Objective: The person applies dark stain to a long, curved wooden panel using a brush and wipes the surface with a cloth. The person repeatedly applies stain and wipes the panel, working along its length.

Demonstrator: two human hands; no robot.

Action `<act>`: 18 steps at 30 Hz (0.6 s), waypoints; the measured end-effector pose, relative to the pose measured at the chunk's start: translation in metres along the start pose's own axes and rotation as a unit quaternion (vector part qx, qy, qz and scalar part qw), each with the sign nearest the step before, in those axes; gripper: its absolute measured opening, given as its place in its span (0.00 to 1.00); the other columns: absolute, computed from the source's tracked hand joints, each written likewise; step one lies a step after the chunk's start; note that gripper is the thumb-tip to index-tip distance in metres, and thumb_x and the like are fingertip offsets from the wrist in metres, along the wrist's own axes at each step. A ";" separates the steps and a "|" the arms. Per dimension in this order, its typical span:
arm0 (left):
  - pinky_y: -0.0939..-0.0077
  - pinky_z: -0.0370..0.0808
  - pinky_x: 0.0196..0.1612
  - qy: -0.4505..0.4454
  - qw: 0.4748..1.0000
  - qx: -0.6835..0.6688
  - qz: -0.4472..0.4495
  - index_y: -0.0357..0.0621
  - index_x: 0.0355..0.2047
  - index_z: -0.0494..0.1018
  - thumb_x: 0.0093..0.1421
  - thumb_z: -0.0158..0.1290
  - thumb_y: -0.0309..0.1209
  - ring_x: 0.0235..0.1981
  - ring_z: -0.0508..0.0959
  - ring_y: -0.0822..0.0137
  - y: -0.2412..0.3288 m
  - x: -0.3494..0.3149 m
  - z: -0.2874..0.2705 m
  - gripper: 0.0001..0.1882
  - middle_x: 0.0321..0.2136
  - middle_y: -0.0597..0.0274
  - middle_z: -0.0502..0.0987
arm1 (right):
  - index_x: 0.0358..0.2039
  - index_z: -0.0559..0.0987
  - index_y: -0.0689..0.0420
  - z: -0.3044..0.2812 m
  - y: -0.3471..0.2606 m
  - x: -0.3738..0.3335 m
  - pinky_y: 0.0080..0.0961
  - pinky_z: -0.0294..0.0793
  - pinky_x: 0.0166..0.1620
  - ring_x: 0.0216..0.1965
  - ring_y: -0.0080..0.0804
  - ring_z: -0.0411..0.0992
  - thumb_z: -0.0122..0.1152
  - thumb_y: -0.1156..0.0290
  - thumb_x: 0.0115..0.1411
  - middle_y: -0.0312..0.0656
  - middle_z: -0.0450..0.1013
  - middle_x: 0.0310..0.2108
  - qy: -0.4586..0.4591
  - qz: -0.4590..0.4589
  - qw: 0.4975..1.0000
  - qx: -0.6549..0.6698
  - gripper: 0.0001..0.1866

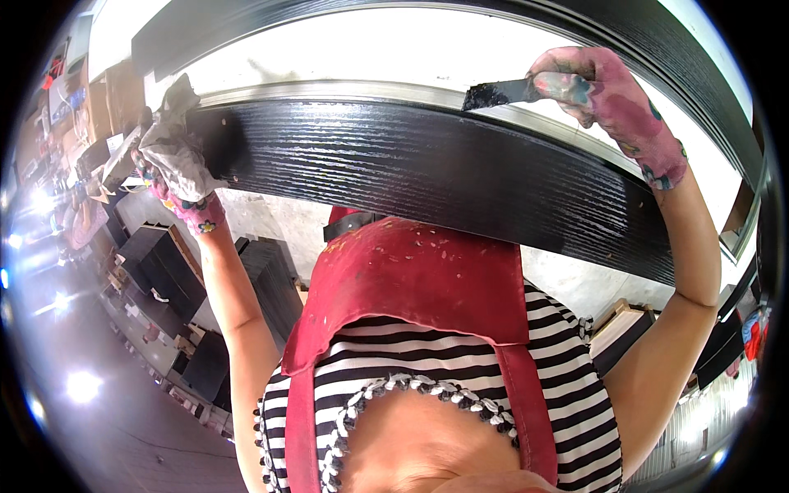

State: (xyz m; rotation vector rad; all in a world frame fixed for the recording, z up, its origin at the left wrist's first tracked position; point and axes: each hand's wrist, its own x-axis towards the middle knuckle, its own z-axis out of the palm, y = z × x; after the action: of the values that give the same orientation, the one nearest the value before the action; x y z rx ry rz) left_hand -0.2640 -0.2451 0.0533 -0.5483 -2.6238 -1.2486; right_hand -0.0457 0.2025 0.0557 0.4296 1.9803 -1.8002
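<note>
pink-gloved hands [195, 210] [610, 97] wide apart, the right around a dark scraper [497, 94]

Pale-specked dark red apron [419, 279] with wide straps [528, 403], black-and-white striped top [444, 349], braided black-and-white neckline trim [399, 382], pink flower-patterned gloves [645, 135], grey smudges [560, 85] on the right hand [596, 94].

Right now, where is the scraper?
In the head view's upper right, the black scraper is in the right hand, near the far edge of the glossy black panel.
</note>
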 end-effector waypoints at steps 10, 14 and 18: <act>0.72 0.79 0.42 0.009 0.998 0.056 0.005 0.38 0.59 0.58 0.67 0.47 0.33 0.42 0.77 0.66 -0.010 -0.003 -0.006 0.23 0.49 0.55 0.71 | 0.43 0.81 0.56 0.004 0.007 -0.001 0.10 0.58 0.21 0.21 0.11 0.61 0.63 0.69 0.57 0.29 0.72 0.28 0.028 -0.043 0.997 -0.056 0.13; 0.74 0.79 0.39 -0.006 1.000 -0.005 0.006 0.38 0.57 0.60 0.67 0.47 0.32 0.40 0.77 0.67 -0.004 -0.001 -0.002 0.21 0.47 0.56 0.72 | 0.45 0.79 0.59 -0.007 0.007 -0.004 0.10 0.59 0.21 0.17 0.11 0.59 0.62 0.65 0.61 0.26 0.68 0.22 0.013 0.004 1.000 0.025 0.15; 0.75 0.78 0.37 0.035 0.990 -0.113 -0.081 0.37 0.53 0.63 0.67 0.47 0.33 0.38 0.77 0.69 0.001 0.001 0.001 0.18 0.43 0.57 0.74 | 0.47 0.79 0.60 -0.009 0.010 -0.006 0.12 0.64 0.25 0.21 0.12 0.62 0.61 0.64 0.62 0.30 0.71 0.25 0.003 -0.035 0.994 0.108 0.17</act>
State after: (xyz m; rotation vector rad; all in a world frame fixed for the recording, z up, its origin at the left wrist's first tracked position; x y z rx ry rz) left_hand -0.2640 -0.2432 0.0536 -0.3232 -2.5267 -1.5974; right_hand -0.0362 0.2127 0.0509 0.4377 1.8329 -2.0696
